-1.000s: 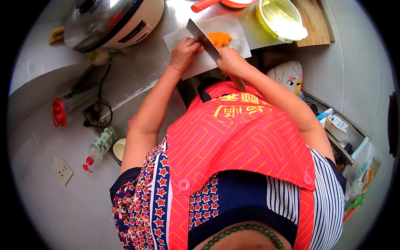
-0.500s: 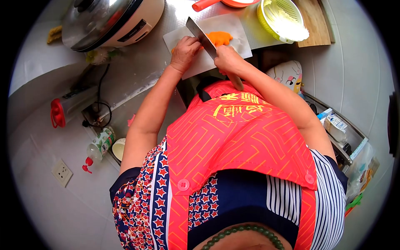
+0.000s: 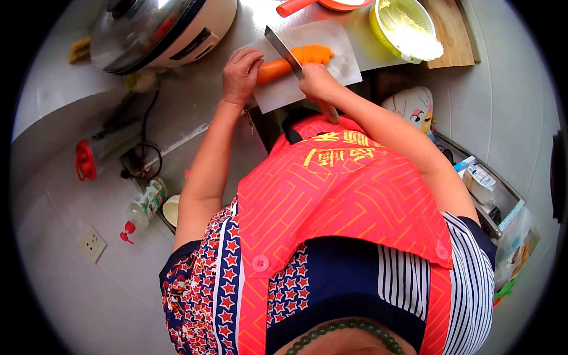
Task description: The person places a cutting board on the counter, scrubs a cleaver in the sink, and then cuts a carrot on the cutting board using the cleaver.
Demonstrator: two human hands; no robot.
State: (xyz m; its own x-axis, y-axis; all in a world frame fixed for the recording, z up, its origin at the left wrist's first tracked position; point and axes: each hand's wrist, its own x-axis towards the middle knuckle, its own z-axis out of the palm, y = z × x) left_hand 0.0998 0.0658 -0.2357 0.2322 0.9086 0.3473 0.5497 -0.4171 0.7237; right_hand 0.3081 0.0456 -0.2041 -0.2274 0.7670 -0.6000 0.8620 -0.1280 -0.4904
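An orange carrot (image 3: 274, 70) lies across a white cutting board (image 3: 277, 98). Its right part is cut into slices (image 3: 313, 54) that lie bunched together. My left hand (image 3: 240, 76) is at the carrot's left end, fingers bent and close together against it; the thumb side is partly hidden. In my right hand (image 3: 318, 81) is the handle of a kitchen knife (image 3: 283, 49), whose broad blade stands between the whole carrot and the slices. The lower handle end shows below my right hand, close to the red apron (image 3: 337, 195).
Behind the board stand a yellow basket (image 3: 380, 29) with pale shreds in it and a red-handled dish (image 3: 294, 6). A wooden board (image 3: 452, 35) is at the right, and a large lidded cooker (image 3: 195, 41) at the left. Bottles (image 3: 148, 201) sit lower left.
My left hand has slid left along the carrot to its end, baring more of it. The knife stays at the cut edge, with my right hand shifted slightly left.
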